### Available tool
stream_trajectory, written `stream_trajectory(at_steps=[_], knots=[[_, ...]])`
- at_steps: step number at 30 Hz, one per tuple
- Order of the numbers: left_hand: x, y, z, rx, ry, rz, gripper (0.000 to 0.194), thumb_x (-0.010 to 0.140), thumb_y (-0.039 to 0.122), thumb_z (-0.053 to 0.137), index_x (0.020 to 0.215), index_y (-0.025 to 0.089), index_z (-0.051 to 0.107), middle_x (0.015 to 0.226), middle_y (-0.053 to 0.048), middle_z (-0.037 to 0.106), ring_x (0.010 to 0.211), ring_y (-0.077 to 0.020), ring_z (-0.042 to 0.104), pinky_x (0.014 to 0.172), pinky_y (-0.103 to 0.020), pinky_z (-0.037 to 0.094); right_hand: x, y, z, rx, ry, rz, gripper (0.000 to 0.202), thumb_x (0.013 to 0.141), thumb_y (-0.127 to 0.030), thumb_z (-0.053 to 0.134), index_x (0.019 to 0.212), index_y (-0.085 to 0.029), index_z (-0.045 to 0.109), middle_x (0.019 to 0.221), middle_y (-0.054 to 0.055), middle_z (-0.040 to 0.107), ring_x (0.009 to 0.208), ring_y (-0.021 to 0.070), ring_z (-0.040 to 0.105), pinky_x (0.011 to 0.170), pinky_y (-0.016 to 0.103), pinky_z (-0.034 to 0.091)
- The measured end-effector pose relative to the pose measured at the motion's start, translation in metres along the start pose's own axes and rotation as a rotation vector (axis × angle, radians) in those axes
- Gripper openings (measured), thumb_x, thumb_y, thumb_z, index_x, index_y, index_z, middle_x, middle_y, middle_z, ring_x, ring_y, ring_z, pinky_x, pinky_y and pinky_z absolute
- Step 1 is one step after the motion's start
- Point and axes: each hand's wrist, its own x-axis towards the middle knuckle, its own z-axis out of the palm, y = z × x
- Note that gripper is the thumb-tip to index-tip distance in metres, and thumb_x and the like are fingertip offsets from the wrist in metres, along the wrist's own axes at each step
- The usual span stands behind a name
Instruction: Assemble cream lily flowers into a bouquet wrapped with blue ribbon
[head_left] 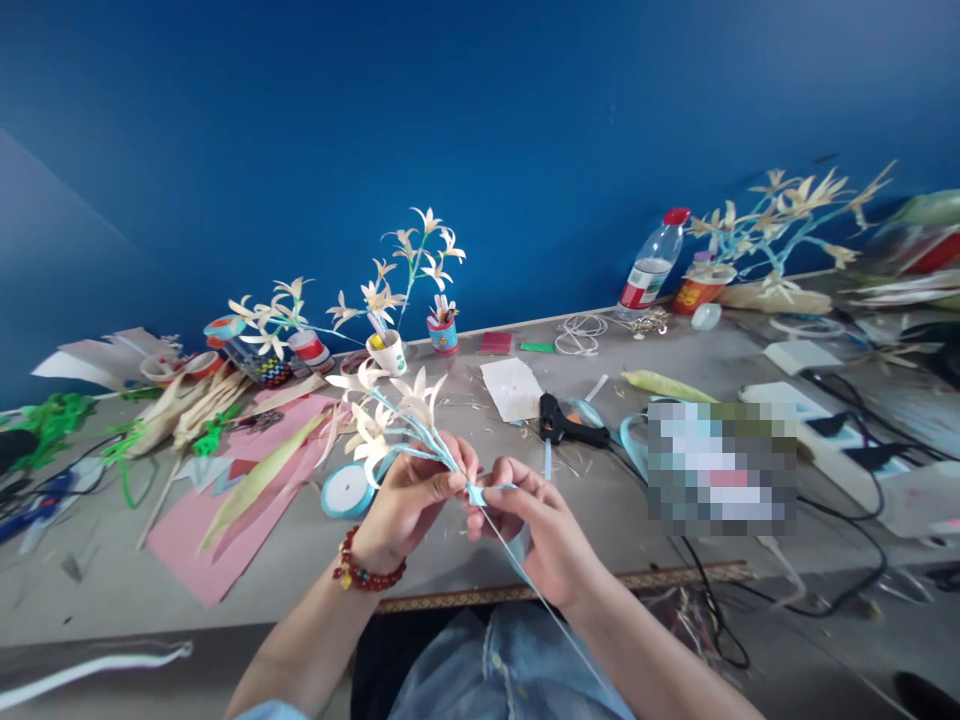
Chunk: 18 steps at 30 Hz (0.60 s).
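My left hand (412,492), with a red bead bracelet at the wrist, is closed around the pale blue stems of a small bunch of cream artificial flowers (416,398). Just below those fingers, a light blue ribbon (476,494) lies against the stems. My right hand (544,515) pinches this ribbon between thumb and fingers. From the join, a thin pale stem (551,612) slants down past my right wrist toward my lap. A roll of blue ribbon (347,492) rests on the table beside my left hand.
A black glue gun (574,425) with a cord lies right of my hands, near a white paper piece (511,389). Pink paper (217,540) and husks are at left. Flowers in cups (386,352), a bottle (654,265) and a power strip (832,440) stand around.
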Motion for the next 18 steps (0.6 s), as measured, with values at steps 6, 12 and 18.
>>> stream_trajectory(at_steps=[6,12,18], knots=[[-0.0007,-0.0041,-0.0009,-0.028,-0.068,-0.022,0.022,0.079,0.030,0.079,0.077,0.018,0.061,0.079,-0.001,0.055,0.061,-0.0135,0.059,0.052,-0.028,0.052,0.0005,-0.0009,0.0029,0.065,-0.031,0.039,0.030,0.072,-0.019,0.082,0.067,-0.019,0.052,0.059,0.000,0.069,0.047,0.0107,0.061,0.050,0.021,0.049],[0.0000,-0.0060,-0.0031,0.038,-0.004,0.031,0.027,0.077,0.033,0.080,0.074,0.018,0.058,0.077,0.000,0.056,0.065,-0.0145,0.059,0.068,-0.035,0.055,0.0015,0.0029,0.0034,0.032,0.012,-0.042,0.032,0.074,-0.021,0.083,0.066,-0.018,0.052,0.061,-0.002,0.068,0.046,0.0082,0.061,0.049,0.017,0.046],[-0.0004,-0.0044,-0.0003,0.130,-0.041,0.135,0.023,0.079,0.031,0.078,0.072,0.020,0.060,0.074,0.001,0.058,0.074,-0.0159,0.059,0.089,-0.040,0.050,0.0015,0.0054,0.0032,0.055,-0.001,-0.049,0.035,0.072,-0.019,0.084,0.065,-0.018,0.050,0.056,-0.003,0.064,0.037,0.0053,0.052,0.043,0.016,0.042]])
